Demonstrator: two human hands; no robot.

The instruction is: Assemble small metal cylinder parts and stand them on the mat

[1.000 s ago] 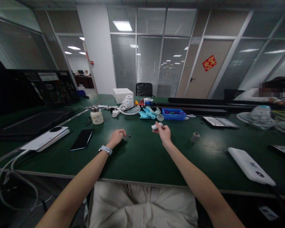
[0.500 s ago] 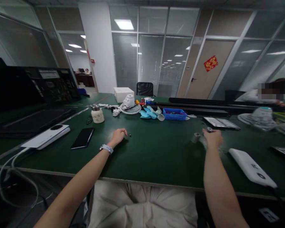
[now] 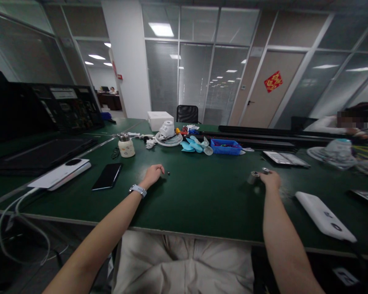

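Touching right hand [image 3: 271, 179]: small metal cylinder [image 3: 253, 177]; left hand [image 3: 153, 174] well apart.

Left hand [image 3: 152, 174] flat, right hand [image 3: 271, 179] outstretched.

A single head-worn camera looks forward and slightly down from the seated person's place at the near edge of the green bench [image 3: 202, 204]. It faces across the bench toward the glass partitions [image 3: 196, 77]. Both forearms stretch away from it; the lap lies close below.
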